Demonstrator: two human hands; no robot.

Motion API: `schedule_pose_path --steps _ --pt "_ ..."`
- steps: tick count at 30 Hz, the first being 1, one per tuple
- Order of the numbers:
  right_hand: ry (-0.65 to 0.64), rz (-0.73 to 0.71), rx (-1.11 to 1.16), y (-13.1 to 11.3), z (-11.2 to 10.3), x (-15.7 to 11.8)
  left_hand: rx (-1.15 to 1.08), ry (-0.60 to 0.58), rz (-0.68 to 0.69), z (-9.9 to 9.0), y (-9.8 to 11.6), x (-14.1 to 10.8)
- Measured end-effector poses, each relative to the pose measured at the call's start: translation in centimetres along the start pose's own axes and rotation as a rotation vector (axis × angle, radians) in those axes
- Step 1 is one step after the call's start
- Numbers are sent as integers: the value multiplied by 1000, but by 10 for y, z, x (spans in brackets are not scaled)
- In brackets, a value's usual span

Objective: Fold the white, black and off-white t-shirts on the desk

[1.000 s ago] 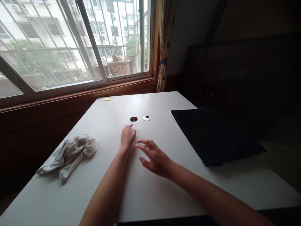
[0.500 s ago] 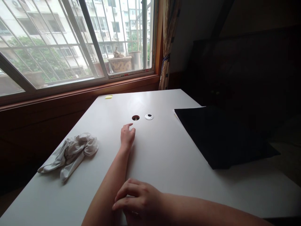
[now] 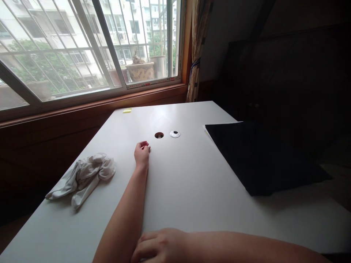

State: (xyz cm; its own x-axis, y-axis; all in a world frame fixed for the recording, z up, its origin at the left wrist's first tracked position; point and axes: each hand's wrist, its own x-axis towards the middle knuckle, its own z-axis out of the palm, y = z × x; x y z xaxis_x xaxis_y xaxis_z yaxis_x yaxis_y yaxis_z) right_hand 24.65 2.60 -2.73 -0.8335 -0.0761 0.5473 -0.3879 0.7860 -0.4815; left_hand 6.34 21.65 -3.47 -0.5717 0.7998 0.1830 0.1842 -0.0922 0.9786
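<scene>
My left hand [image 3: 142,153] rests on the white table [image 3: 192,182], short of a round hole [image 3: 159,135] in its top. Its fingers are loosely curved, with a light gap between them and the thumb, and I see no object in it. Low in the view, my right hand [image 3: 164,245] lies against the inner side of my left forearm. Its fingers are bent, and their tips are partly hidden and cut off by the lower edge. Beside the hole is a round white cover [image 3: 174,134] with a dark opening.
A crumpled pale grey cloth [image 3: 91,175] lies on the left side of the table. A large black sheet [image 3: 255,157] covers part of the right side. A yellow sticky note [image 3: 127,110] is near the far left corner. Behind the table is a barred window [image 3: 90,47] and a tied curtain [image 3: 196,54].
My left hand has drawn back slightly leftward from the hole, and its fingers have curled inward. My right hand has dropped lower, toward the bottom edge.
</scene>
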Motion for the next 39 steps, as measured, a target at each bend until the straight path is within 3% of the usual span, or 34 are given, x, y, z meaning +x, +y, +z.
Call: schedule_pose_path --steps 4,6,8,13,15,21,27,34,39 --pt "274 327 -82 -9 -22 10 -228 53 -99 0 -1 2" --pt "338 432 -94 -13 -29 12 -310 70 -124 -1 0 2" --pt "307 391 -119 -12 -25 10 -373 80 -145 -2 1 3" --pt "78 -2 -180 -2 -7 4 -464 99 -187 -6 3 5" --pt "43 -45 -179 -2 -10 5 -477 107 -194 -6 4 6" --pt "156 214 -304 1 -29 10 -479 121 -187 -4 6 2" --pt "52 368 -441 21 -42 7 -471 105 -165 2 10 -13" --pt "121 478 -561 24 -57 3 -486 43 -240 16 14 -29" --pt "107 436 -525 18 -57 6 -490 30 -244 19 17 -34"
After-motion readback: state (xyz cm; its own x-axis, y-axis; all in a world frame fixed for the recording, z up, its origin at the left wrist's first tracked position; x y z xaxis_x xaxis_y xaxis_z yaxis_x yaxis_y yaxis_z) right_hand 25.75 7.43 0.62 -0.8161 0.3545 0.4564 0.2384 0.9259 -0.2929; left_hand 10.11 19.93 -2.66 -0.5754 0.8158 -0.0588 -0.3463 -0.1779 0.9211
